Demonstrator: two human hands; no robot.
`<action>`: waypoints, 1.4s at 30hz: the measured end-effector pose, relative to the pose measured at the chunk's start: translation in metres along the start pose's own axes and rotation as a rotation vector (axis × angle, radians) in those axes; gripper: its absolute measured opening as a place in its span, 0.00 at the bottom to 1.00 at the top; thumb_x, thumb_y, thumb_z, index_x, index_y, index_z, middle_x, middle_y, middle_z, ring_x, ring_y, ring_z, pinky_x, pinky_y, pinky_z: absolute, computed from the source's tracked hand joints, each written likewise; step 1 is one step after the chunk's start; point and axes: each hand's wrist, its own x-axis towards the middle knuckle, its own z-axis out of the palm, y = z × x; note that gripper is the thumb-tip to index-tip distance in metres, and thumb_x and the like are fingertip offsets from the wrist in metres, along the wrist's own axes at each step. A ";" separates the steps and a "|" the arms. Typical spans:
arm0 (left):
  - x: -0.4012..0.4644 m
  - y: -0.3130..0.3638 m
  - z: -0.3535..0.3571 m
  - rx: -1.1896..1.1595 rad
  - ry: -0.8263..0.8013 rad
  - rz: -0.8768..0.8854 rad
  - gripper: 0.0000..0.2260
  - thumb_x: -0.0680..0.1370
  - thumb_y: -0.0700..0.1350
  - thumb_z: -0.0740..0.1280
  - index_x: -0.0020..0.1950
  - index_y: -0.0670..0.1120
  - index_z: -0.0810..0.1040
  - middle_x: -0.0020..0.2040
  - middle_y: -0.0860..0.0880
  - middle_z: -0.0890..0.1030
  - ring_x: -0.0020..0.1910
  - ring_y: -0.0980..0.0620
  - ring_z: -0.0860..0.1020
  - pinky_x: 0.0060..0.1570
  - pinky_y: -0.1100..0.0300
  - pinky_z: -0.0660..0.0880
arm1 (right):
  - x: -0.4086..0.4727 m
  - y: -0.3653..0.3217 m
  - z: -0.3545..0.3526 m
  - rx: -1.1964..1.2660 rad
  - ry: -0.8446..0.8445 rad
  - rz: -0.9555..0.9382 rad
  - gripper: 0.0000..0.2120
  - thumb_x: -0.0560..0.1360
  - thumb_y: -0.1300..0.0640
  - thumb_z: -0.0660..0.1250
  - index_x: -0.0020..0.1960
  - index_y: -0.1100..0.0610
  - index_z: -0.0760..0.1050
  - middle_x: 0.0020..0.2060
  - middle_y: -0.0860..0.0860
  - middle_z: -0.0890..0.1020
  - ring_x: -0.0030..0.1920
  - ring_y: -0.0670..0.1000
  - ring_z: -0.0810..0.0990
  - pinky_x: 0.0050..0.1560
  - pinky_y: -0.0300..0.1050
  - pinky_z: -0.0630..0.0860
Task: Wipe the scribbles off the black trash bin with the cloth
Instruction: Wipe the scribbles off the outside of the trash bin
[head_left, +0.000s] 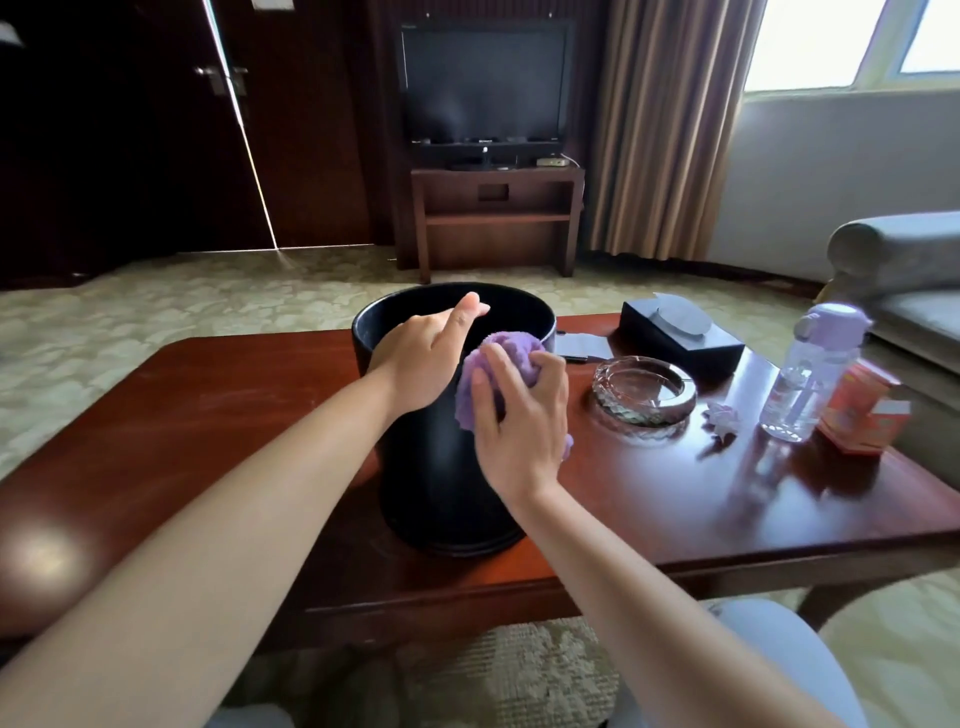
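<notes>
1. The black trash bin (441, 467) stands upright near the middle of the reddish wooden desk (208, 415), its open mouth facing up; no scribbles can be made out on its dark wall from this angle.
2. The purple cloth (498, 358) is bunched against the bin's upper right side, just below the rim.
3. The right hand (519, 415) grips the cloth — fingers curled round the wad, pressing it to the bin's wall.
4. The left hand (426, 353) rests on the bin's near rim, with the thumb raised over the opening; whether the other fingers curl round the rim cannot be told, as they are hidden behind the hand.
5. Just right of the bin sits a glass ashtray (644, 389), and behind it a black tissue box (680, 338).
6. Further right stand a clear water bottle with a lilac cap (810, 374), a crumpled white scrap (722, 415) near its base, and a red carton (862, 410) — all on the desk.
7. Beyond the desk, a television (483, 88) sits on a wooden stand (493, 218) beside beige curtains (670, 130).
</notes>
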 end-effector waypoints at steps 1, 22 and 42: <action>0.001 0.000 -0.001 -0.011 -0.027 -0.013 0.26 0.79 0.62 0.41 0.67 0.58 0.72 0.53 0.42 0.80 0.56 0.44 0.75 0.57 0.53 0.67 | -0.004 0.002 0.001 -0.008 -0.004 -0.051 0.16 0.77 0.47 0.58 0.57 0.51 0.79 0.50 0.56 0.75 0.51 0.53 0.73 0.49 0.43 0.70; -0.003 0.008 0.000 0.453 -0.147 0.050 0.28 0.79 0.63 0.49 0.26 0.46 0.62 0.24 0.52 0.69 0.30 0.54 0.71 0.36 0.58 0.63 | 0.016 0.066 0.024 0.486 -0.026 0.898 0.19 0.80 0.46 0.55 0.63 0.53 0.76 0.57 0.53 0.74 0.55 0.50 0.74 0.59 0.42 0.68; 0.013 0.054 0.057 0.611 0.022 0.046 0.18 0.83 0.52 0.50 0.54 0.46 0.76 0.53 0.44 0.80 0.52 0.40 0.78 0.45 0.55 0.68 | -0.045 0.100 0.022 0.125 -0.286 0.920 0.19 0.81 0.50 0.51 0.58 0.57 0.77 0.54 0.60 0.79 0.55 0.57 0.76 0.53 0.45 0.69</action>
